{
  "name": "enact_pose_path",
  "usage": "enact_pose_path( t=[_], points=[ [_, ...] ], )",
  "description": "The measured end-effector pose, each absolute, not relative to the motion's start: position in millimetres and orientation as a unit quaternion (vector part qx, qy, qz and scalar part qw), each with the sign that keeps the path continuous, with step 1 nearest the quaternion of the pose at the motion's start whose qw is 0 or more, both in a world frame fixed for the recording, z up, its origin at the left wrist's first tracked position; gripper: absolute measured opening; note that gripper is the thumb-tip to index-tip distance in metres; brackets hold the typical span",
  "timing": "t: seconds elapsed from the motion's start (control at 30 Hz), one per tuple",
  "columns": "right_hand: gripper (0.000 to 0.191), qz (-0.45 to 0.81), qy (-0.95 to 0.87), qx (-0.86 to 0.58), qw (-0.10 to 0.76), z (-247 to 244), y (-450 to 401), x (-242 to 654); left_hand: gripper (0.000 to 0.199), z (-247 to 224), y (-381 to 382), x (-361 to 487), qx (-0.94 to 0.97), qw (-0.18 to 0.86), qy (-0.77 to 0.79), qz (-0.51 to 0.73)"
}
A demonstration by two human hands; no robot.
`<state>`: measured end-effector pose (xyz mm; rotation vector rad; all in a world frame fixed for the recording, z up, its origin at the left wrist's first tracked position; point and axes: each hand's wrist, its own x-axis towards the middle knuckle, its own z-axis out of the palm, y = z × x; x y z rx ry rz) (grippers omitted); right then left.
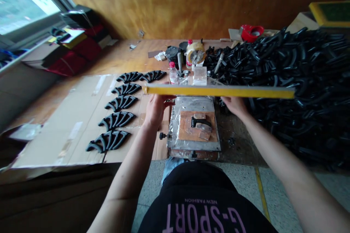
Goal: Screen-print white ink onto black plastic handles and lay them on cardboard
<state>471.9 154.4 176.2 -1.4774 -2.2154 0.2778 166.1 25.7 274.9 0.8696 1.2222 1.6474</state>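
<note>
A long yellow-edged frame [218,91], seen nearly edge-on, spans the view above the work plate. My left hand [157,108] is under its left part, fingers curled against it. My right hand [232,105] reaches beneath its middle-right part, fingers partly hidden by the frame. Between and below my hands lies a metal plate [175,136] covered in clear film, with a wooden board [186,127] on it. One black curved part [201,121] rests on that board among small blocks.
Rows of black curved parts [117,119] lie on cardboard [90,116] at left. A big heap of black parts [287,69] fills the right. Behind the frame stand a red-capped bottle [173,74], a tape roll [195,52] and a clear block [200,75].
</note>
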Motion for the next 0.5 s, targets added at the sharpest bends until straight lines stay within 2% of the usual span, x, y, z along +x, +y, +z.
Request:
enact_pose_path(
  t=[0.07,0.17,0.23,0.3,0.37,0.43,0.5],
  points=[
    [0.035,0.123,-0.845,-0.495,0.162,147.7,121.6,458.5,0.052,281.0,38.2,167.8,0.347,0.446,0.495,0.66],
    [0.027,0.091,-0.876,-0.467,0.074,126.3,79.6,428.7,0.053,267.8,29.7,180.4,0.311,0.424,0.508,0.682],
    [0.02,0.078,-0.863,-0.497,0.055,128.1,58.5,411.9,0.057,244.4,5.1,201.1,0.283,0.474,0.535,0.639],
    [0.019,0.079,-0.845,-0.523,0.08,136.6,37.8,397.8,0.061,215.2,-26.5,227.7,0.257,0.601,0.558,0.511],
    [0.017,0.08,-0.864,-0.479,0.136,144.2,18.8,385.8,0.059,187.3,-54.2,249.5,0.202,0.679,0.544,0.449],
    [0.017,0.096,-0.91,-0.361,0.178,147.1,10.9,381.1,0.052,165.2,-68.7,254.1,0.151,0.687,0.536,0.466],
    [0.017,0.114,-0.933,-0.285,0.191,145.2,23.4,392.8,0.049,148.3,-68.4,234.2,0.147,0.648,0.561,0.493]
  ],
)
